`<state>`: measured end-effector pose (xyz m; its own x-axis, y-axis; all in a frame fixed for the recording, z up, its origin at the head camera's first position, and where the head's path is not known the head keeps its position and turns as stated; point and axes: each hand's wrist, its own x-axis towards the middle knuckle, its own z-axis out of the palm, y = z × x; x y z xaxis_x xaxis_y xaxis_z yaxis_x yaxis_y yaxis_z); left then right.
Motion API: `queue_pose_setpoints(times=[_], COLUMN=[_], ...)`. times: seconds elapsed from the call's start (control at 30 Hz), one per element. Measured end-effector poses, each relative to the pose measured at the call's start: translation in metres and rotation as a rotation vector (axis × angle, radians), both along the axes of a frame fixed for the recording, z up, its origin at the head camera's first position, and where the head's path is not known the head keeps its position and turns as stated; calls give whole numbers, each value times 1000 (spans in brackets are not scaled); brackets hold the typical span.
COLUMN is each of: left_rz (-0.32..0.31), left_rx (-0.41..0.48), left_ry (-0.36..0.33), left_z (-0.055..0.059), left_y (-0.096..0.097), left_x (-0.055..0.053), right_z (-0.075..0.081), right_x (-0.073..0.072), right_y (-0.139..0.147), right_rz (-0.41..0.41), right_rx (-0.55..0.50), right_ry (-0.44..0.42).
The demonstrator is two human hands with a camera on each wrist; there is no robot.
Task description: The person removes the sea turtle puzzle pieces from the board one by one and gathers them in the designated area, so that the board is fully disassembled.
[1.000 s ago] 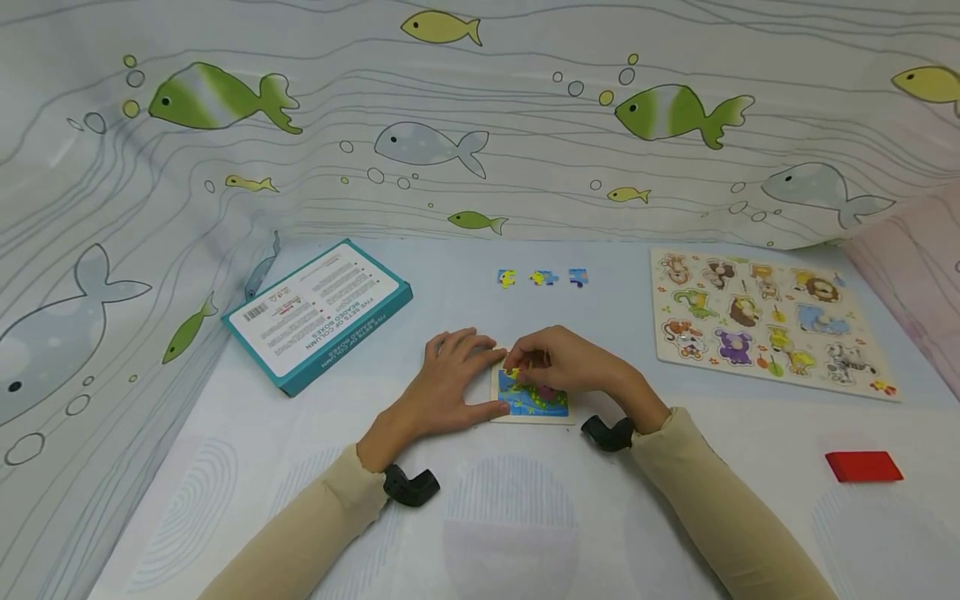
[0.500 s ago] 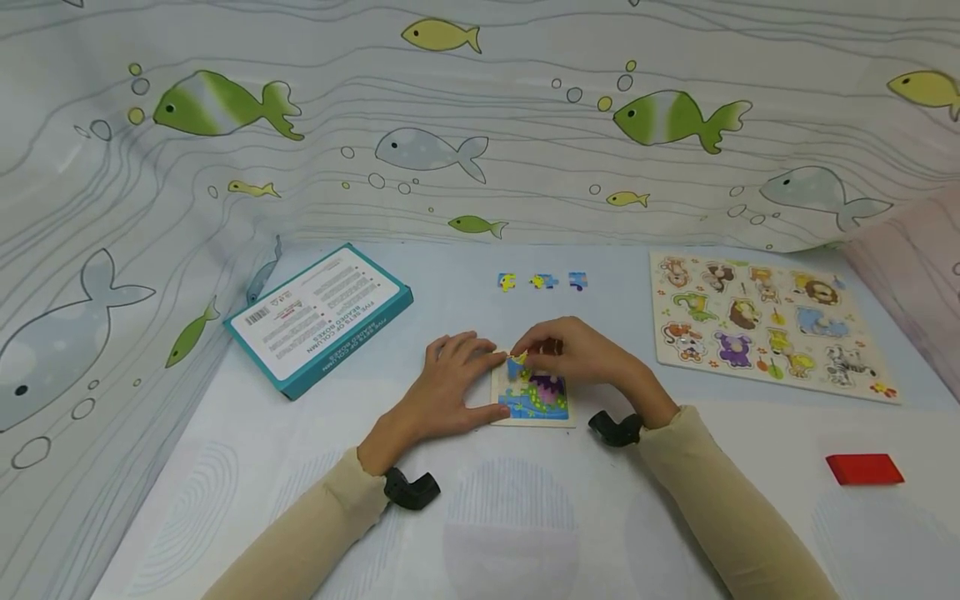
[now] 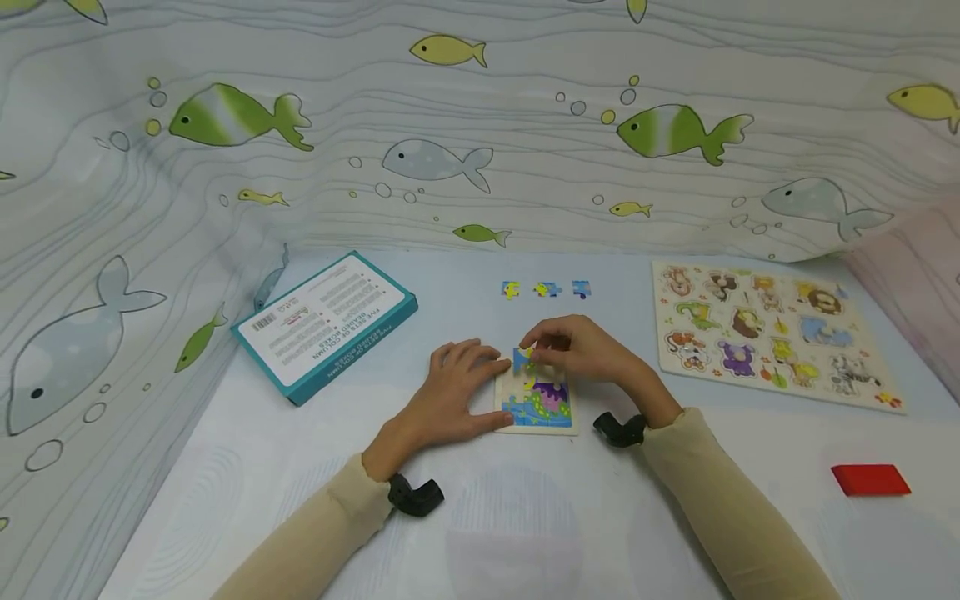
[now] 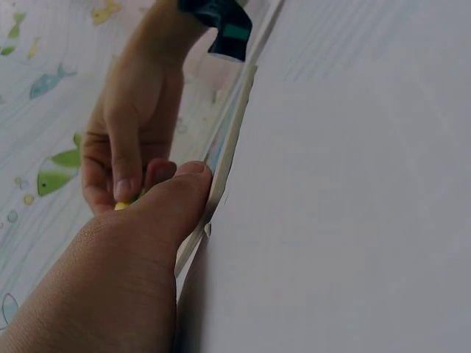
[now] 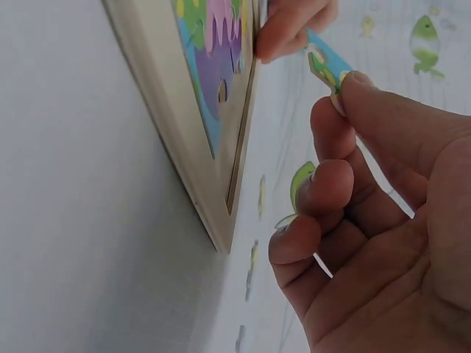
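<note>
My right hand pinches a blue, green and yellow jigsaw piece between thumb and index finger. The piece is tilted and raised above the small wooden puzzle board. In the head view, the board's near part holds fitted pieces with a purple and pink picture, and bare wood shows in its upper part. My left hand lies spread at the board's left side, its thumb on the near left corner and index finger by the far left one. In the left wrist view the thumb touches the board's edge.
Behind the board lie three loose jigsaw pieces in a row. A teal and white box stands at the left. At the right are an animal peg puzzle and a red block. A fish-patterned sheet rises behind.
My right hand has lifted the jigsaw piece away from the board and shifted slightly right, uncovering the purple picture and bare wood. My left hand has stayed at the board's left side.
</note>
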<state>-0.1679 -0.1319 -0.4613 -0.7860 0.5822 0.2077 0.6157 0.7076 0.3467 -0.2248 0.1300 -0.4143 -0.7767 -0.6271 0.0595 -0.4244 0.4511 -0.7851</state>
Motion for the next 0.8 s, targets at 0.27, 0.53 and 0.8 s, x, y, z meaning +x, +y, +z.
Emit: queue_pose_setpoints(times=[0.27,0.53,0.8], left_rz=[12,8,3], left_rx=[-23,-20,-6], left_ry=[-11,-9,-10], left_z=[-1,0,0], left_y=[1,0,-1], left_x=[2,1,3], right_z=[-1,-1,-3], right_x=[-18,-46,-62], right_y=[-1,-12,-22], right_rz=[-39,-69,-75], right_rx=[37,109,143], right_ry=[-9,-53,-51])
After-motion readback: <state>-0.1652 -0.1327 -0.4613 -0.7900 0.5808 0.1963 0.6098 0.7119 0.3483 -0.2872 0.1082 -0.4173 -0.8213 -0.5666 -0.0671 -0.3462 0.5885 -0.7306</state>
